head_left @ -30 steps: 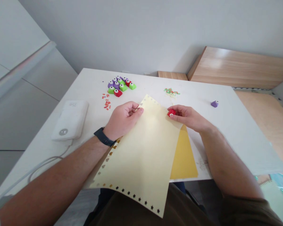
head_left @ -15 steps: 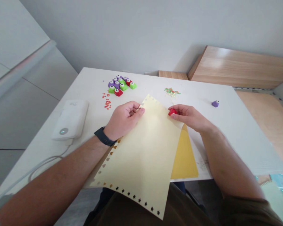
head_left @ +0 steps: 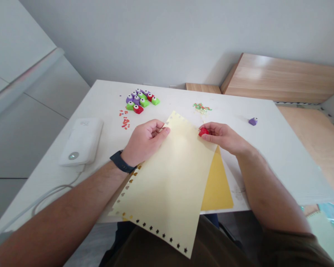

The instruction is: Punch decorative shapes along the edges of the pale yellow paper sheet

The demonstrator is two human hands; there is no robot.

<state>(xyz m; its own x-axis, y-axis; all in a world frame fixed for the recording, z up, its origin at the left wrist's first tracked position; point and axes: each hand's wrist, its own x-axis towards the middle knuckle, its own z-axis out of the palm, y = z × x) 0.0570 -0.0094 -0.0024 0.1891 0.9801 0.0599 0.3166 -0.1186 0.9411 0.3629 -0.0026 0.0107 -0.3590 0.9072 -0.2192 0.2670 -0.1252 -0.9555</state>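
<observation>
A pale yellow sheet of paper (head_left: 169,178) slants across the table edge, with heart and star holes punched along its borders. My left hand (head_left: 149,141), a dark watch on its wrist, pinches the sheet's upper left edge between thumb and fingers. At the sheet's right edge my right hand (head_left: 221,137) is closed round a small red craft punch (head_left: 203,132). The paper's edge meets the punch; whether it sits inside the slot I cannot tell. Under the sheet lies a darker yellow sheet (head_left: 218,181), partly covered.
Several purple, green and red craft punches (head_left: 140,100) with eye-like buttons cluster at the back left. A purple punch (head_left: 253,121) stands at the right. Paper bits (head_left: 202,108) lie behind the sheet, orange ones (head_left: 125,122) at the left. A white power bank (head_left: 82,141) trails a cable.
The view has shifted very slightly. Both hands, the sheet and the red punch keep almost the same places, with the punch turned a little in my right hand.
</observation>
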